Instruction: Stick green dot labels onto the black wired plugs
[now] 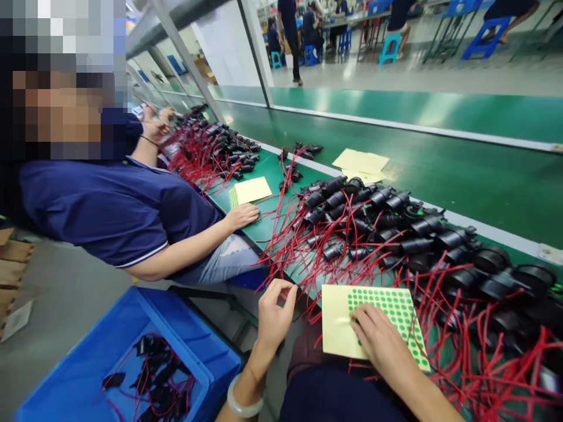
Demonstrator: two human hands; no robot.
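My left hand [273, 316] is raised at the front edge of the bench, thumb and forefinger closed in a pinch. Anything between those fingertips is too small to make out. Pale yellow with rows of green round dots, a sticker sheet [336, 322] lies partly over the bench edge in front of me. My right hand [383, 340] is on this sheet, its fingers together and bent, the tips pressing at the border of the dotted area. Just beyond the sheet is a heap of black cylindrical parts [378, 205] with red wires [303, 252] hanging towards me.
A blue bin [167, 316] with several wired black parts stands at lower left. Beside me sits a co-worker [105, 205], one hand near another sticker sheet [250, 190]. Farther along lies a second heap [229, 149]. Yellow sheets [360, 161] rest on the green bench [440, 176].
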